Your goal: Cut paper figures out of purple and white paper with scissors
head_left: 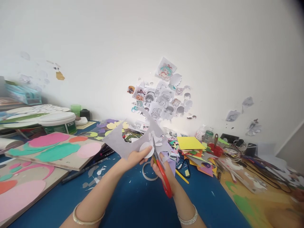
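My left hand point(136, 156) pinches a pale lilac sheet of paper point(133, 137), held up above the blue table top point(133, 196). The sheet has curved cut-outs along its edge. My right hand point(163, 169) grips red-handled scissors point(161, 171), whose blades point up into the sheet beside my left fingers. Both wrists wear silver bangles. A ring of white tape point(148, 172) lies on the table just under my hands.
Boards with pink, green and orange shapes point(54, 148) lie at left, with a white tub point(58, 122) behind. A stack of coloured paper point(192, 147) sits at right, then bottles, cables and clutter. Cartoon cut-outs point(161, 98) are stuck on the white wall.
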`<act>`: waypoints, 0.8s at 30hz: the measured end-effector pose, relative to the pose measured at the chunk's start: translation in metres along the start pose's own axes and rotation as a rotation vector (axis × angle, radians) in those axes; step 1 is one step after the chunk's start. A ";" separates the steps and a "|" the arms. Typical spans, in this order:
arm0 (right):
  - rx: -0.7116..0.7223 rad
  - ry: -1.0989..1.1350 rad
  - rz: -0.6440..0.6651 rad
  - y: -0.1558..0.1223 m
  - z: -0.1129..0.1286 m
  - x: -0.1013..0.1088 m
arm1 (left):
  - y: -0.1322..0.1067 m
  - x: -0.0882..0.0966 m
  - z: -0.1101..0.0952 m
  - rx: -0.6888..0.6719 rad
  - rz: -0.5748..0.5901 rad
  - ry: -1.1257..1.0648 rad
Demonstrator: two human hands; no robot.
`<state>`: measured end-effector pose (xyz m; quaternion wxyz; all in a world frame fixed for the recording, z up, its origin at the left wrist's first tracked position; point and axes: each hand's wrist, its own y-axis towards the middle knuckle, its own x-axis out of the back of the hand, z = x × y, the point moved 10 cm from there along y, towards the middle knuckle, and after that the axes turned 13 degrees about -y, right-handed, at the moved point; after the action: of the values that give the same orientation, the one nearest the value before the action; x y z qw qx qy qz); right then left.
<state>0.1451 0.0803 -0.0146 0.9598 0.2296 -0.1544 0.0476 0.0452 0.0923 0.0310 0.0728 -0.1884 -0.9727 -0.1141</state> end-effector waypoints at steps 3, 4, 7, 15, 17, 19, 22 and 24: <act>0.070 -0.023 0.018 0.000 0.007 0.000 | -0.001 0.002 0.001 0.019 -0.019 0.017; 0.076 -0.032 0.015 0.000 0.007 0.001 | -0.002 0.002 0.000 0.027 -0.015 0.031; 0.063 -0.036 0.008 -0.001 0.006 0.002 | -0.004 0.002 0.001 0.036 0.016 0.049; 0.100 -0.084 -0.013 -0.004 0.019 0.005 | 0.000 -0.001 0.000 -0.035 0.046 0.029; 0.105 -0.103 -0.016 -0.003 0.020 0.006 | -0.001 -0.003 -0.004 -0.041 0.079 0.031; 0.076 -0.088 -0.013 -0.002 0.015 0.008 | -0.005 0.000 -0.011 -0.059 0.119 0.037; -0.016 -0.026 -0.002 0.000 0.002 0.011 | -0.015 0.017 -0.018 -0.064 0.163 0.044; -0.057 0.006 -0.002 -0.001 -0.003 0.014 | -0.018 0.026 -0.022 -0.076 0.233 0.005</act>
<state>0.1594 0.0812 -0.0131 0.9665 0.2020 -0.1523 0.0429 0.0163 0.0795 0.0536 0.0805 -0.3024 -0.9391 -0.1422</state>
